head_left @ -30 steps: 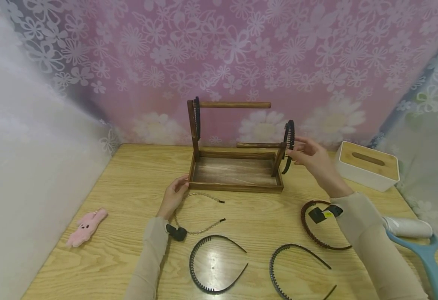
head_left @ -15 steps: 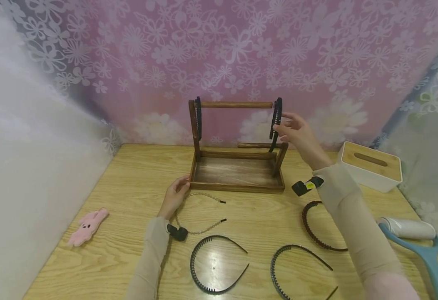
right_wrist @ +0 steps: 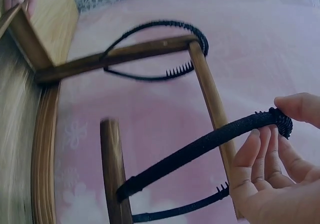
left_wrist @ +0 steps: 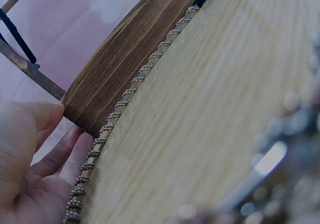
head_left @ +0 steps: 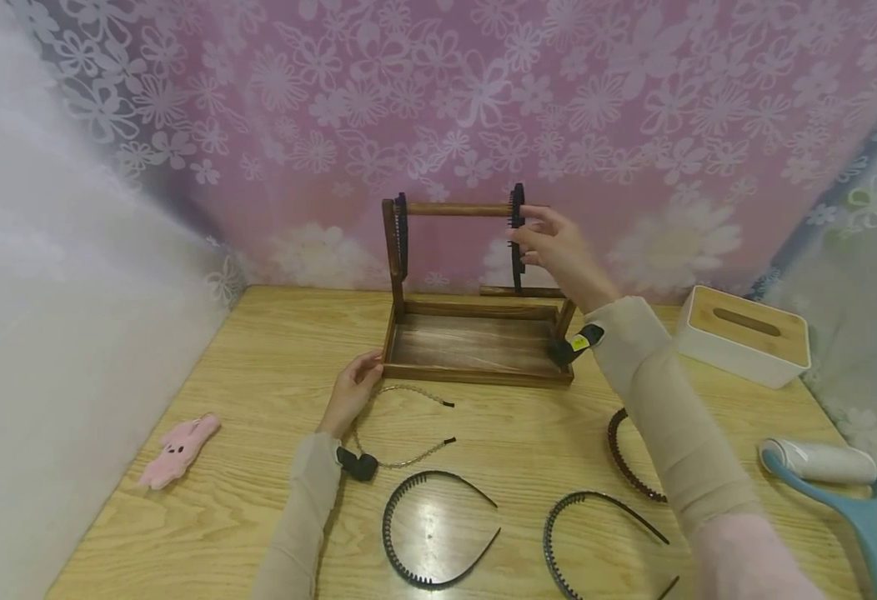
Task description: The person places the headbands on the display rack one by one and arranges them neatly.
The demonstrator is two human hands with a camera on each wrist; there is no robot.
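A dark wooden stand (head_left: 476, 377) has a shallow tray, an upper rod (head_left: 457, 210) and a shorter lower rod (head_left: 494, 292). My right hand (head_left: 558, 250) pinches a black toothed headband (right_wrist: 190, 154) by its curved top. That headband is around the upper rod near its free right end, its tips hanging down by the lower rod. Another black headband (head_left: 403, 242) hangs at the rod's left end, against the post. My left hand (head_left: 352, 390) holds the tray's front left corner between thumb and fingers. Beside it lies a beaded headband (left_wrist: 125, 96), partly hidden by the wrist.
Two black headbands (head_left: 388, 529) (head_left: 548, 542) lie at the front. A brown headband (head_left: 618, 454) is partly under the right forearm. A tissue box (head_left: 734, 367) and a lint roller (head_left: 821, 461) stand right; a pink plush toy (head_left: 179, 450) lies left.
My right hand has raised the black headband from beside the lower post and moved it left onto the upper rod's free end. The left hand stays at the tray corner.
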